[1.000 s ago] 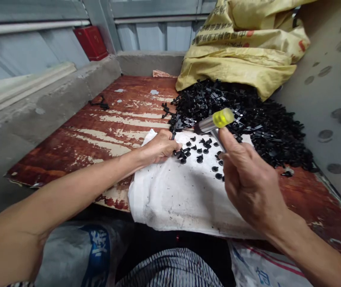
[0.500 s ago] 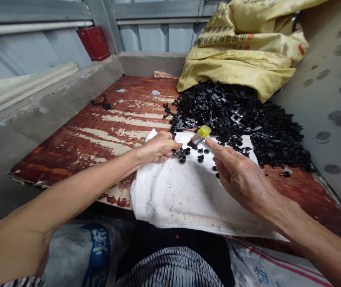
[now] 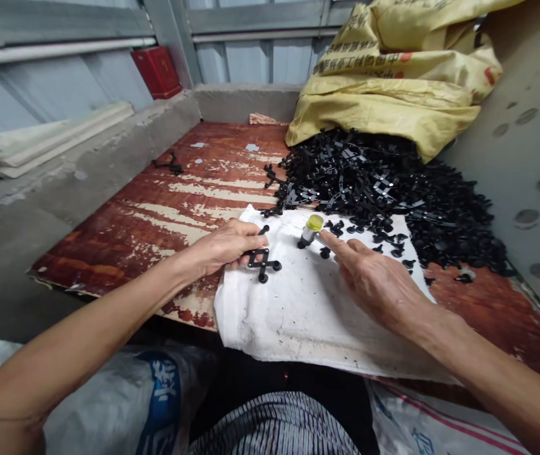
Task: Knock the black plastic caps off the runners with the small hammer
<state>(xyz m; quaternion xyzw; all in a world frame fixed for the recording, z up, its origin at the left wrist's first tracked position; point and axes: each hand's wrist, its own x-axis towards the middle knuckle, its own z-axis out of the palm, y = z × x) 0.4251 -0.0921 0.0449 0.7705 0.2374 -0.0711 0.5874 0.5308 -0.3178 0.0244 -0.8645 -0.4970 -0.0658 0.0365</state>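
My left hand (image 3: 229, 246) pinches a black jointed linkage (image 3: 261, 256) with round knobs at its ends, over the left part of a white cloth (image 3: 307, 316). In my right hand (image 3: 369, 272) is a small hammer (image 3: 311, 230) with a yellow cap on the upper end of its metal head. The hammer's dark lower face is down at the cloth. Beside it lies a small black round-headed piece (image 3: 325, 253), and several more such pieces are scattered toward the cloth's back right. My right fingers wrap the handle, hiding most of it.
A large heap of black linkages and round pieces (image 3: 359, 183) spills from a yellow woven sack (image 3: 383, 101) at the back right. One black linkage (image 3: 169, 164) lies at the left on the worn red board (image 3: 194, 151). A red box (image 3: 156, 71) stands on the concrete ledge.
My left hand has moved left and toward me with the black linkage, away from the hammer. The hammer head has dropped lower and slightly left, nearer the cloth.
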